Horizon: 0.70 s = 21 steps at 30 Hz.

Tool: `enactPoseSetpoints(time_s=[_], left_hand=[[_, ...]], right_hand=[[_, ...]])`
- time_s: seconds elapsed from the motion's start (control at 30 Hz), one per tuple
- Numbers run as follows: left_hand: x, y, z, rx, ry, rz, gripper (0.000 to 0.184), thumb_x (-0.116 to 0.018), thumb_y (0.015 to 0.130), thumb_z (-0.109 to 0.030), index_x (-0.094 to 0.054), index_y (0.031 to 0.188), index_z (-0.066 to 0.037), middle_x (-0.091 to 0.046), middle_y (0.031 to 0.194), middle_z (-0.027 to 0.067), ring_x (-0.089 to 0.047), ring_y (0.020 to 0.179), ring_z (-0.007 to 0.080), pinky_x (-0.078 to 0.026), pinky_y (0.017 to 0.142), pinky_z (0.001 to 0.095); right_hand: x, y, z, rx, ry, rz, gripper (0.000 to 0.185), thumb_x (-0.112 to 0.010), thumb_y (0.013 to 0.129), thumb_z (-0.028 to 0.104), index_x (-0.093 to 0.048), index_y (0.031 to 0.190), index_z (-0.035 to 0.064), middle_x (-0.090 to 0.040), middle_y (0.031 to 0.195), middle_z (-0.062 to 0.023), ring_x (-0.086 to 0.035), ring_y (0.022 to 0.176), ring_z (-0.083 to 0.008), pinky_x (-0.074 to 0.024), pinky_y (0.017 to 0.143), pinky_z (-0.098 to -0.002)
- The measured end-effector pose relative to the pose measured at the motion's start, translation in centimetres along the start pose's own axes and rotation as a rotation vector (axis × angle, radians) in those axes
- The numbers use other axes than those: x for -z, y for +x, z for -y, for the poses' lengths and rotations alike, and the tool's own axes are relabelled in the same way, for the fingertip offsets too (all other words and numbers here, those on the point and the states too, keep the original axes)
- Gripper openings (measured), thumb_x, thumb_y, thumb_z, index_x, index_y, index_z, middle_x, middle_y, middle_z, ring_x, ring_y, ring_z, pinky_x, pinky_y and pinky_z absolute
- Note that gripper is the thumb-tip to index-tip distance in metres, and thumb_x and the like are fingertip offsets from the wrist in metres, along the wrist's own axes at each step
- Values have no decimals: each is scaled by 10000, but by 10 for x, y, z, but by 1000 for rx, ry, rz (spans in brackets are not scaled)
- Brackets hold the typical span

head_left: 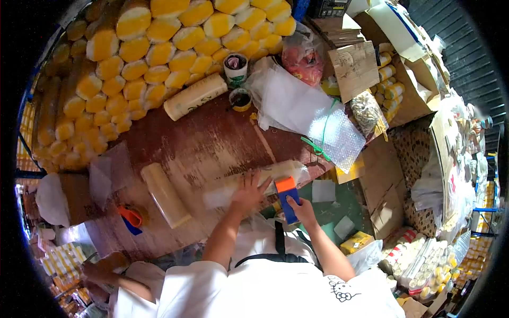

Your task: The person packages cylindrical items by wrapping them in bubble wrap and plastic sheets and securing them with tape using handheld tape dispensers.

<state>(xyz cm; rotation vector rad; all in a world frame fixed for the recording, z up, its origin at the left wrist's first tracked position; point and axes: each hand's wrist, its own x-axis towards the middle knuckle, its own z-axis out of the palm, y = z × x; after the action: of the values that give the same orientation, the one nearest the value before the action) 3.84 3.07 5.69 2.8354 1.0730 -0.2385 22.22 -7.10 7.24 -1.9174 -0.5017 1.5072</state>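
A long roll wrapped in clear plastic [220, 198] lies across the near part of the reddish-brown table [185, 143]. My left hand [248, 192] rests on it, fingers spread flat. My right hand [304, 211] grips a flat blue tool with an orange end [287, 200], held upright by the roll's right end. My fingers hide part of the tool, and I cannot tell its exact kind. Left of my hands lies a bare cream-coloured roll [165, 195]. Farther left is an orange and blue tool with a loop [131, 218].
Yellow-ended rolls [159, 53] are stacked high at the back left. Another roll [195, 96], a white tub [235, 69] and bubble wrap [339, 138] lie at the table's far side. Cardboard [379, 185] stands at right. Another person's arm [119, 278] shows lower left.
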Motion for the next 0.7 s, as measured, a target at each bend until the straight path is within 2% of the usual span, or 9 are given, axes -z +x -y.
enactPoseSetpoints(time_s=[0.1, 0.17, 0.37, 0.53, 0.7], left_hand=[[-5, -1, 3, -12, 26, -44, 832, -591, 695, -486, -163, 1365, -240, -262, 1326, 218, -344, 1151, 405, -340, 881, 527], [-9, -2, 4, -23, 39, -65, 841, -589, 689, -501, -161, 1365, -242, -261, 1327, 217, -343, 1153, 405, -340, 882, 527], [-4, 1, 1, -8, 17, -57, 865, -595, 664, -527, -146, 1362, -284, -247, 1333, 215, -342, 1155, 398, -341, 879, 532], [1, 0, 3, -25, -9, -115, 825, -624, 668, -466, -161, 1344, -362, -288, 1301, 211, -371, 1115, 391, -354, 868, 528], [-12, 4, 1, -10, 44, -172, 844, -648, 642, -445, -179, 1340, -376, -324, 1264, 204, -369, 1114, 403, -342, 871, 542]], right_hand=[[-5, 9, -18, 59, 32, -12, 386, -613, 785, 369, -607, 809, -16, -594, 663, -41, -542, 566, -91, -426, 505, -233], [-7, -4, -2, 30, 52, 5, 377, -601, 797, 363, -608, 812, -14, -593, 682, -30, -525, 619, -70, -417, 545, -226], [-3, 3, -12, 171, 126, 31, 332, -579, 820, 319, -598, 841, -12, -589, 693, -17, -520, 602, -72, -415, 536, -224], [-4, -1, -9, 149, 185, 67, 315, -579, 823, 299, -595, 863, -13, -593, 708, -25, -525, 607, -80, -416, 546, -227], [-8, 18, -31, 154, 112, -12, 345, -606, 801, 314, -585, 899, -17, -596, 739, -26, -538, 632, -98, -422, 576, -230]])
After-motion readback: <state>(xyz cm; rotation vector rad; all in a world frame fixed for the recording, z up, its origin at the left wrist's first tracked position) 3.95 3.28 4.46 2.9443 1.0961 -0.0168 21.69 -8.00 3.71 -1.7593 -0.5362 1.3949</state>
